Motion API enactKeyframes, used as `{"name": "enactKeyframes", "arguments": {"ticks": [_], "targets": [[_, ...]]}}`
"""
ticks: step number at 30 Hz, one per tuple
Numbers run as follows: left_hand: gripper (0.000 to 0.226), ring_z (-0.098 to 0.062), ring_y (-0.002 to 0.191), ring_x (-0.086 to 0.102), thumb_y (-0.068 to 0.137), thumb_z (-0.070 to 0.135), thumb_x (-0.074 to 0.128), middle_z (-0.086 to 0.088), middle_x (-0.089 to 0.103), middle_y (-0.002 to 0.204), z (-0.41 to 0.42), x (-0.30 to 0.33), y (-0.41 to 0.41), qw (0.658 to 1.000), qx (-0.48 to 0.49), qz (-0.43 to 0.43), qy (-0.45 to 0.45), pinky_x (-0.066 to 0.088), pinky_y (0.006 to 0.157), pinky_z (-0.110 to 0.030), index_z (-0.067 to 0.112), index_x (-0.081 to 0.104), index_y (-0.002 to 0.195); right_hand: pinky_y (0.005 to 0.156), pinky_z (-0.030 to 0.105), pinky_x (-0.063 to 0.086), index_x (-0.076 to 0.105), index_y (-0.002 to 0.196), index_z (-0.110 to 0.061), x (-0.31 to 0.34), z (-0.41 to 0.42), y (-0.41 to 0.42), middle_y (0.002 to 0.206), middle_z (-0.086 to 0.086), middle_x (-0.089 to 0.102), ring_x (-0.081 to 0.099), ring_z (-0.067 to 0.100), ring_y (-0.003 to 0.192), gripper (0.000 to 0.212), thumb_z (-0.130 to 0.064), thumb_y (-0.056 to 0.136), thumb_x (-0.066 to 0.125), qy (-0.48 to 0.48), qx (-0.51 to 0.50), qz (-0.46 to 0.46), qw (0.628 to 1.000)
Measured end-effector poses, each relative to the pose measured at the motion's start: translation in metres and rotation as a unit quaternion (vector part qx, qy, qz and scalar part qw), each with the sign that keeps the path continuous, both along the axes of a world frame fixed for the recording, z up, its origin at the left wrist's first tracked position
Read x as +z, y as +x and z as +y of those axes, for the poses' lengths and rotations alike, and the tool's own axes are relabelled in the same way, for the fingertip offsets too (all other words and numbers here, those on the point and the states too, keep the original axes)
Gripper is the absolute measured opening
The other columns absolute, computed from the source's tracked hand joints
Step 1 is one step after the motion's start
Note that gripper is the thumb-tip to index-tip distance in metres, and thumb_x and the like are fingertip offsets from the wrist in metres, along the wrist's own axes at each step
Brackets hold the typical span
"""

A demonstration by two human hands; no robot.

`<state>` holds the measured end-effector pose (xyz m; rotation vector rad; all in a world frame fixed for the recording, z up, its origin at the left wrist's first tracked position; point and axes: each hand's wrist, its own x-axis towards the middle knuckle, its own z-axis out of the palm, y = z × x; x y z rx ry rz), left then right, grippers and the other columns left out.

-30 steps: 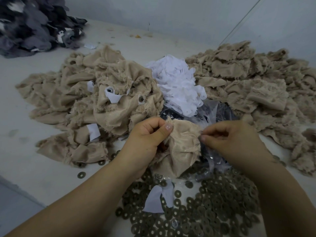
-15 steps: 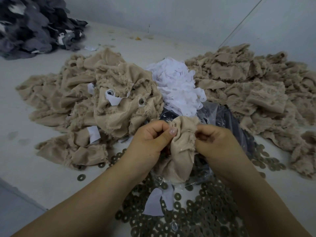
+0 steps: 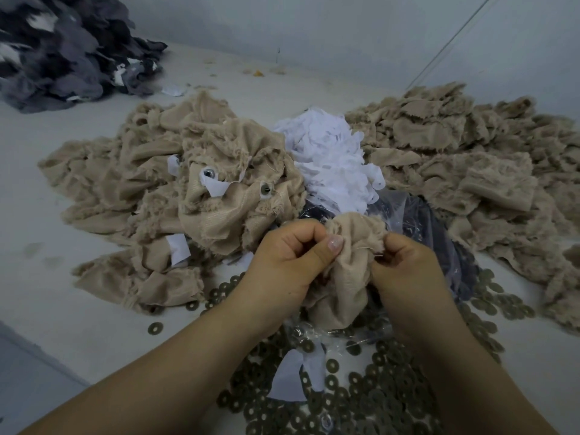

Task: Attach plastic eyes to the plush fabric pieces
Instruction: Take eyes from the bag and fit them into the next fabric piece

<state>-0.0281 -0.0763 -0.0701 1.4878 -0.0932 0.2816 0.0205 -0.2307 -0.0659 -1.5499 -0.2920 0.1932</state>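
Note:
A beige plush piece point(image 3: 348, 271) is bunched between both hands in the middle of the view. My left hand point(image 3: 288, 259) grips its left side, thumb pressed on the cloth. My right hand point(image 3: 405, 265) pinches its right edge with curled fingers; whatever is inside that pinch is hidden. Behind the hands lies a clear bag of dark plastic eyes point(image 3: 417, 221). On the pile of beige pieces to the left point(image 3: 157, 189), two fitted eyes point(image 3: 209, 174) show. Brownish washers point(image 3: 376, 394) are strewn under my forearms.
A second heap of beige plush pieces point(image 3: 477, 158) fills the right. White fabric scraps point(image 3: 332, 158) are heaped in the centre back. A dark grey fabric pile point(image 3: 62, 48) sits at the far left corner. A white scrap point(image 3: 295, 375) lies on the washers.
My right hand has closed in on the plush piece from the right and now pinches its edge. The piece is bunched tighter between the hands. My left hand keeps its hold.

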Motion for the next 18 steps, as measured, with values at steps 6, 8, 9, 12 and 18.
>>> {"name": "enactKeyframes", "arguments": {"ticks": [6,8,9,12,18], "targets": [[0.025,-0.017,0.059,0.047,0.092,0.016,0.062,-0.012,0.052,0.062,0.0015,-0.0016,0.0019,0.997,0.049,-0.001,0.06,0.043,0.055,-0.028,0.004,0.06,0.071,0.073,0.032,0.06,0.08,0.092,-0.024,-0.0022,-0.0004,0.0025,0.094,0.007,0.078,0.076,0.023,0.089,0.032,0.006,0.081,0.072,0.061,0.052,0.036,0.996],[0.024,-0.019,0.06,0.047,0.092,0.016,0.063,-0.019,0.052,0.062,0.0025,-0.002,0.0019,0.996,0.05,-0.007,0.069,0.043,0.056,-0.031,0.004,0.06,0.071,0.072,0.031,0.06,0.08,0.091,-0.027,-0.003,-0.0003,0.0026,0.092,0.004,0.079,0.076,0.02,0.087,0.039,0.01,0.082,0.07,0.03,0.031,0.001,0.999],[0.024,-0.02,0.059,0.047,0.09,0.019,0.063,-0.022,0.052,0.064,0.0024,-0.0017,0.0017,0.996,0.051,-0.009,0.072,0.043,0.056,-0.032,0.005,0.06,0.07,0.072,0.031,0.061,0.08,0.09,-0.028,-0.0026,-0.0001,0.0023,0.093,0.003,0.079,0.075,0.019,0.088,0.043,0.012,0.083,0.069,0.026,0.02,-0.01,0.999],[0.025,-0.029,0.059,0.048,0.087,0.025,0.062,-0.024,0.054,0.066,0.0007,0.0,0.001,0.995,0.057,-0.008,0.08,0.046,0.057,-0.041,0.006,0.06,0.069,0.08,0.041,0.063,0.079,0.087,-0.023,-0.0038,0.0013,0.0023,0.093,0.007,0.078,0.074,0.022,0.089,0.035,0.009,0.087,0.066,0.068,-0.018,0.02,0.997],[0.026,-0.021,0.058,0.045,0.088,0.023,0.062,-0.019,0.051,0.062,0.0025,0.0002,0.005,0.995,0.058,0.004,0.082,0.042,0.056,-0.034,0.003,0.06,0.071,0.083,0.037,0.062,0.075,0.101,-0.009,-0.0057,0.0027,0.004,0.105,0.017,0.076,0.074,0.03,0.099,0.022,-0.001,0.083,0.067,0.137,0.054,0.138,0.979]]}}
